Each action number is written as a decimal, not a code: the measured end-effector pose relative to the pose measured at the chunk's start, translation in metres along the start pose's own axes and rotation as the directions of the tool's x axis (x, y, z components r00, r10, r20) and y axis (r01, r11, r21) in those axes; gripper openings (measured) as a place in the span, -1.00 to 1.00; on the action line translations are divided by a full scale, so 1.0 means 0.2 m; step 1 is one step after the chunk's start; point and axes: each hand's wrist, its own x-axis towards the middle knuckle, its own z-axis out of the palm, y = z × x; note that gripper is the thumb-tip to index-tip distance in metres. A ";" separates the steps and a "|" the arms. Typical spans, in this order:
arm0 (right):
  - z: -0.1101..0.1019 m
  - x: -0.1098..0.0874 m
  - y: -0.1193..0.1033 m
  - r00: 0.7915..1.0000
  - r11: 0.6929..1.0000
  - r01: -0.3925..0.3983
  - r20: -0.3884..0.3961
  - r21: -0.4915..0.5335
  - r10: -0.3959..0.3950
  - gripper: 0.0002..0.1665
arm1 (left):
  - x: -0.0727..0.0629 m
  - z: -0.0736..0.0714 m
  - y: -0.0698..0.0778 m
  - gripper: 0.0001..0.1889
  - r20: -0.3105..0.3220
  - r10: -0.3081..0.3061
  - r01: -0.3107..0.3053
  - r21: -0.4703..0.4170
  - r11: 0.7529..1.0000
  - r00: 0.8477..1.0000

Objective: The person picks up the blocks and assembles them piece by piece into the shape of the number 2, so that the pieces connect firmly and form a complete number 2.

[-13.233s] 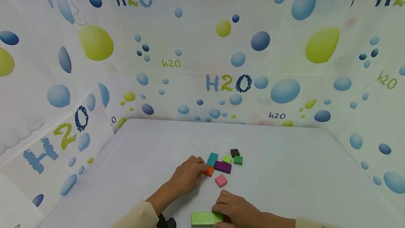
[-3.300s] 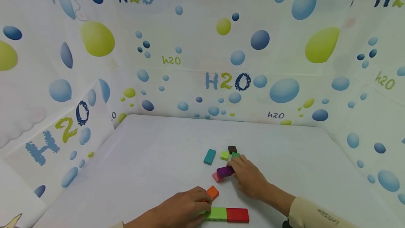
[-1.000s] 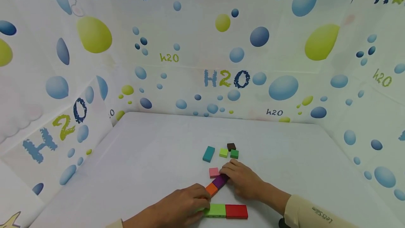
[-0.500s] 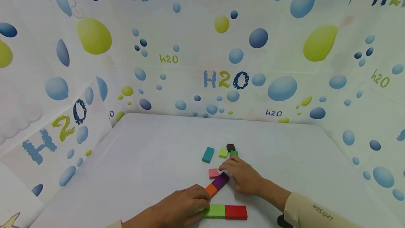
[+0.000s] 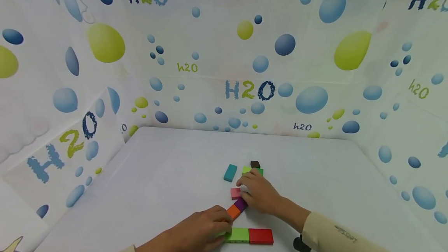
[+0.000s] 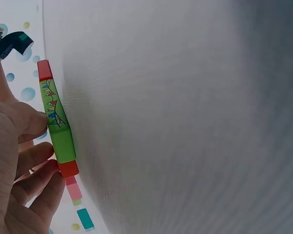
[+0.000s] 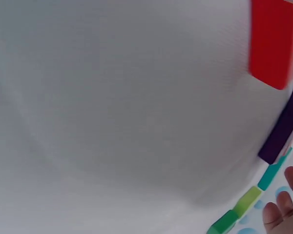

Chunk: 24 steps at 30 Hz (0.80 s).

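The right hand (image 5: 259, 191), grasping nothing, has shifted off the oblong purple wooden-looking block (image 5: 240, 205) toward the small pink block (image 5: 235, 193), leaving purple apparently set end-to-end against the rectangular orange block (image 5: 233, 212); the left hand (image 5: 206, 226) grips the long light-green block (image 5: 239, 235).

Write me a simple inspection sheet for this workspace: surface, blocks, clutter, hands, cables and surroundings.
Surface: white tabletop, lightly shadowed.
Blocks in work: red block and long green block end to end; orange block and purple block end to end, slanting behind them; pink block near the purple.
Other blocks: teal block, yellow-green block, dark green block and brown block, farther back.
Clutter: nothing seen.
Left hand: holds the long green block.
Right hand: beside the purple block, fingers loosely bent; contact unclear.
Cables: nothing seen.
Surroundings: pale backdrop printed with blue and green drops and "H2O".
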 end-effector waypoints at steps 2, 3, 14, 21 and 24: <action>0.00 0.02 -0.02 0.999 0.999 -0.031 0.018 0.022 0.031 -0.78 | 0.00 0.00 0.00 -0.81 -0.001 0.002 -0.002 0.003 1.000 1.000; -0.01 0.03 -0.02 0.998 0.998 -0.056 0.030 0.040 0.055 -0.76 | 0.00 0.00 0.00 -0.81 -0.001 0.003 -0.003 0.003 1.000 1.000; 0.00 0.07 -0.08 0.964 0.947 -0.254 0.131 0.199 0.231 -0.72 | -0.01 0.00 -0.01 -0.78 -0.017 0.010 -0.010 -0.018 1.000 1.000; 0.01 0.10 -0.11 0.971 0.969 -0.216 0.129 0.123 0.200 -0.77 | -0.01 0.02 -0.01 -0.79 -0.042 0.030 -0.030 0.000 1.000 0.999; 0.02 0.11 -0.11 0.973 0.974 -0.208 0.126 0.094 0.195 -0.78 | -0.01 0.02 -0.01 -0.79 -0.042 0.029 -0.029 0.001 1.000 0.999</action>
